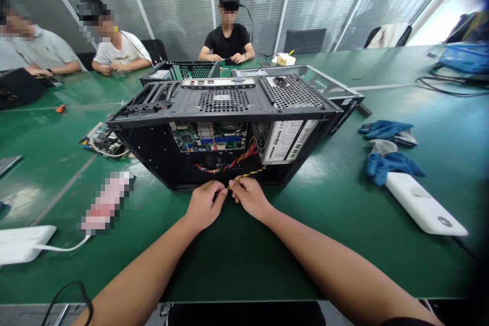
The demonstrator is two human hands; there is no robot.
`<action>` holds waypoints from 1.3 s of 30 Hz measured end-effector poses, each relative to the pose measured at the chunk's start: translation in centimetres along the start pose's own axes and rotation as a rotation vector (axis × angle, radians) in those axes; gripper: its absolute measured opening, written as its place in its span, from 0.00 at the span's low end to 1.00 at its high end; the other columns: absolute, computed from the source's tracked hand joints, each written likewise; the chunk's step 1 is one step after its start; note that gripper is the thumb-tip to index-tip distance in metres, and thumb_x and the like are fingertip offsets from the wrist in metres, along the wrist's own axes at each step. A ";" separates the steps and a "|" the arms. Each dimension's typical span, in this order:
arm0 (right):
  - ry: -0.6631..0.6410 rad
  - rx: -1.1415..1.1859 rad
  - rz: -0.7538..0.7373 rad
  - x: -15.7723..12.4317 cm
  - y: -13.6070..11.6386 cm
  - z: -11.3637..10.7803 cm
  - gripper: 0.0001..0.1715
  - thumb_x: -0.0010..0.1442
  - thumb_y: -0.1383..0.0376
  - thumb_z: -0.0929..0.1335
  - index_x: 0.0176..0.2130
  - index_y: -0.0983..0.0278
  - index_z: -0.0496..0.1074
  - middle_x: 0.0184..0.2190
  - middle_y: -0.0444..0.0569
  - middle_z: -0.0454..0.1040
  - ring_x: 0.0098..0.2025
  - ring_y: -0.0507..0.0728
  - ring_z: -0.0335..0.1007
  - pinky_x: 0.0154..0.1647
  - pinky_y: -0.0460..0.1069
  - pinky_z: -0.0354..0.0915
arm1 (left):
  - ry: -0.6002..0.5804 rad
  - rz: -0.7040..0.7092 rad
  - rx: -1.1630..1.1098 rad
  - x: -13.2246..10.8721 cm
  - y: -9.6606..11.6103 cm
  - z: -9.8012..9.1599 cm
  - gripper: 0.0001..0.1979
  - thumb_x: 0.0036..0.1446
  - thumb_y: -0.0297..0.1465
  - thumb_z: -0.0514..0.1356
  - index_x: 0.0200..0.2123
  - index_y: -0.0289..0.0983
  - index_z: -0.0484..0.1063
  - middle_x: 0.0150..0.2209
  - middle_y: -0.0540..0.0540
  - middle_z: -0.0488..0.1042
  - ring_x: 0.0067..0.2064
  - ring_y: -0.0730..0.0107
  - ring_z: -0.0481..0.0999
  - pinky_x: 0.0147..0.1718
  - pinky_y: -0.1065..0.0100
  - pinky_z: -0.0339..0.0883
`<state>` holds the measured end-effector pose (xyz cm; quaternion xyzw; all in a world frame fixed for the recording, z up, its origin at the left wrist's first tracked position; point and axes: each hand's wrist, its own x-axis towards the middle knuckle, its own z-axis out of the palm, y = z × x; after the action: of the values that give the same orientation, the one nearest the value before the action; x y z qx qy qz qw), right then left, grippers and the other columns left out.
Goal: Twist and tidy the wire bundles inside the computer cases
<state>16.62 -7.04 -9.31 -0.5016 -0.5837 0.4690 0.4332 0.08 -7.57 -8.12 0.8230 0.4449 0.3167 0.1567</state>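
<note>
An open black computer case [153, 150] lies on its side in front of me, its inside facing my hands. My right hand [251, 197] pinches a yellow-and-black twisted cable [256, 171] that runs out from the power supply [289, 141]. Close beside it, my left hand [207, 202] is closed, thumb against fingers, at the end of the same cable; the tip between the fingers is hidden. Behind the hands, a bundle of red and multicoloured wires [229, 165] hangs inside the case. Further in sits a green motherboard [187, 137].
Blue work gloves [395, 165] and a white power bank [424, 206] lie at right. A second case [336, 91] stands behind. At left are a circuit board [101, 142], a blurred-out phone [107, 201] and a white device [25, 244] joined by cable. Several people sit across the green table [324, 254].
</note>
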 end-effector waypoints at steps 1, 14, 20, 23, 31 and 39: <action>-0.007 -0.006 -0.008 0.0 0.0 0.0 0.22 0.62 0.58 0.63 0.19 0.64 0.64 0.16 0.43 0.65 0.19 0.50 0.63 0.25 0.46 0.60 | -0.004 -0.004 -0.002 0.0 0.0 0.0 0.10 0.63 0.31 0.52 0.32 0.37 0.69 0.28 0.49 0.72 0.31 0.71 0.71 0.33 0.69 0.63; -0.070 0.013 -0.037 0.2 -0.2 -0.3 0.22 0.62 0.61 0.63 0.19 0.64 0.64 0.18 0.42 0.65 0.20 0.49 0.61 0.25 0.46 0.58 | -0.114 -0.137 -0.277 0.7 -0.1 -0.5 0.10 0.61 0.30 0.52 0.28 0.36 0.69 0.23 0.52 0.71 0.26 0.74 0.71 0.28 0.72 0.64; -0.012 0.022 -0.006 0.2 0.0 -0.2 0.25 0.62 0.58 0.63 0.17 0.64 0.63 0.17 0.43 0.64 0.19 0.49 0.61 0.25 0.46 0.58 | 0.052 0.027 -0.046 0.3 -0.1 -0.4 0.06 0.60 0.32 0.56 0.32 0.37 0.71 0.29 0.48 0.73 0.31 0.71 0.72 0.34 0.69 0.65; -0.014 -0.003 -0.001 0.2 0.1 -0.2 0.25 0.62 0.58 0.63 0.16 0.63 0.63 0.16 0.43 0.64 0.19 0.49 0.62 0.25 0.46 0.58 | 0.088 0.084 -0.001 0.2 -0.4 -0.2 0.05 0.60 0.33 0.58 0.35 0.38 0.71 0.31 0.47 0.74 0.34 0.69 0.73 0.36 0.67 0.67; -0.047 0.002 0.009 -0.1 -0.6 -0.3 0.22 0.62 0.60 0.62 0.19 0.64 0.64 0.17 0.42 0.63 0.19 0.49 0.61 0.25 0.46 0.58 | 0.061 0.107 0.145 0.2 -0.4 -0.3 0.07 0.62 0.32 0.56 0.33 0.38 0.72 0.30 0.47 0.74 0.34 0.66 0.71 0.36 0.65 0.65; -0.090 -0.018 -0.053 -0.1 -0.3 -0.4 0.19 0.62 0.63 0.62 0.20 0.64 0.64 0.20 0.42 0.65 0.21 0.49 0.62 0.25 0.46 0.59 | -0.011 0.076 0.123 0.3 -0.5 -0.7 0.08 0.62 0.31 0.57 0.31 0.38 0.72 0.28 0.48 0.73 0.34 0.66 0.70 0.35 0.66 0.64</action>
<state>16.94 -7.07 -8.91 -0.4682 -0.6198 0.4744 0.4142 -0.57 -7.11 -7.73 0.8492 0.4308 0.2898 0.0962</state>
